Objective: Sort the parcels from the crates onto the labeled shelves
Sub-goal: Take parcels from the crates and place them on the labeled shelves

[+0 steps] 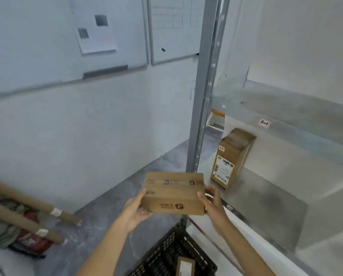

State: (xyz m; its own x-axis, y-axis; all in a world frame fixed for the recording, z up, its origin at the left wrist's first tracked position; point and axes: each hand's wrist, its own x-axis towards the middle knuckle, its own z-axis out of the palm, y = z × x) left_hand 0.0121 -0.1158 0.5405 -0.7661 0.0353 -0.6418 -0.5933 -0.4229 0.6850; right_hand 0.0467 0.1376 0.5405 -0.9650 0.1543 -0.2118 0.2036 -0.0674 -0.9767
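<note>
Long brown cardboard tubes [27,204] are laid on the grey concrete floor [110,196] at the left, below whiteboards [47,46] fixed to the pale wall. A small brown cardboard parcel [173,193] is gripped at its ends by the left hand [135,210] and right hand [213,204], near a black plastic crate [166,255] and beside the grey metal upright [202,96]. A tall cardboard box [230,156] is stood on the grey shelf [276,196].

Open room on the shelf [282,198] right of the standing parcel [231,158]; steel post [203,96] close on its left.
</note>
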